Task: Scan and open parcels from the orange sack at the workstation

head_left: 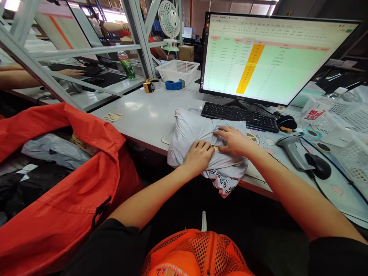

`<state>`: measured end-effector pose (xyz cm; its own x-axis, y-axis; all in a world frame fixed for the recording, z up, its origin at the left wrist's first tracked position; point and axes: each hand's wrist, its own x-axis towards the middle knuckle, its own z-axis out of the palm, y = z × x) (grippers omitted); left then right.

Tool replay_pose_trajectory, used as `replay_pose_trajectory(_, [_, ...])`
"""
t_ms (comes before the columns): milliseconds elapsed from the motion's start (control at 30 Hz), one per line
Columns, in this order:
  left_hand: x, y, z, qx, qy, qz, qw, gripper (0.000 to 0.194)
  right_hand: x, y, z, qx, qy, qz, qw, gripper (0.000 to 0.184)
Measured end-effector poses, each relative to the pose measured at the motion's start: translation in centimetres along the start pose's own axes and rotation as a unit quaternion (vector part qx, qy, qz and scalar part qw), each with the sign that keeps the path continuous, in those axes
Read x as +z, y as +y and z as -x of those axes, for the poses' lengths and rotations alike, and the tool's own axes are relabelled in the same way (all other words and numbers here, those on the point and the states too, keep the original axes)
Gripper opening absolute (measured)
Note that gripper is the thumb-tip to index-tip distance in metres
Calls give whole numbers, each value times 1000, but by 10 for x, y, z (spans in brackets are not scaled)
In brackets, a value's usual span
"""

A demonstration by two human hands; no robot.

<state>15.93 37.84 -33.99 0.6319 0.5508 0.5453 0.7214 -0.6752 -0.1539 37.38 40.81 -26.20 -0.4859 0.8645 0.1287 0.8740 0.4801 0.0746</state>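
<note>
A pale grey plastic mailing parcel (189,132), creased, lies at the table's front edge, with a printed flap hanging over it. On top of it my left hand (199,156) rests with bent fingers close together, their tips at the edge of a small beige label (216,148). My right hand (231,140) lies across the parcel from the other side. Its fingers are stretched out and apart, and the thumb reaches to the label. The thumb of my left hand is hidden.
A large red bag (109,168) holding wrapped parcels stands at the left. Behind the parcel are a keyboard (238,115) and a monitor (273,61). A barcode scanner (293,151) and a mouse (318,165) lie at the right, near white baskets (352,153). A tape roll (174,85) sits farther back.
</note>
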Motion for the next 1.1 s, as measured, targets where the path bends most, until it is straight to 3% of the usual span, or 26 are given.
replay_pose_trajectory(133, [-4, 1, -5, -22, -26, 29, 999, 30, -1, -11, -2, -6, 17, 80, 997, 53])
replay_pose_trajectory(300, [-10, 8, -19, -84, -67, 66, 992, 33, 7, -3, -2, -15, 44, 54, 997, 48])
replay_pose_trajectory(467, [-6, 21, -28, -142, -45, 75, 986, 29, 13, 8, -3, -28, 66, 8, 997, 50])
replay_pose_trajectory(600, [2, 25, -33, -141, -37, 73, 987, 27, 18, 12, -1, -49, 81, -13, 995, 47])
replay_pose_trajectory(733, [-3, 21, -26, -83, -48, 77, 992, 27, 29, 15, 3, -31, 117, -69, 990, 46])
replay_pose_trajectory(933, [-46, 7, 3, 102, -78, 103, 986, 16, 39, 14, 12, -2, 199, -150, 968, 37])
replay_pose_trajectory(1000, [-57, 0, 3, 129, -82, 91, 984, 17, 34, 8, 15, -3, 189, -162, 969, 40])
replay_pose_trajectory(1100, [-69, -8, -5, 172, -65, 75, 980, 22, 20, -9, 16, 5, 127, -137, 982, 61])
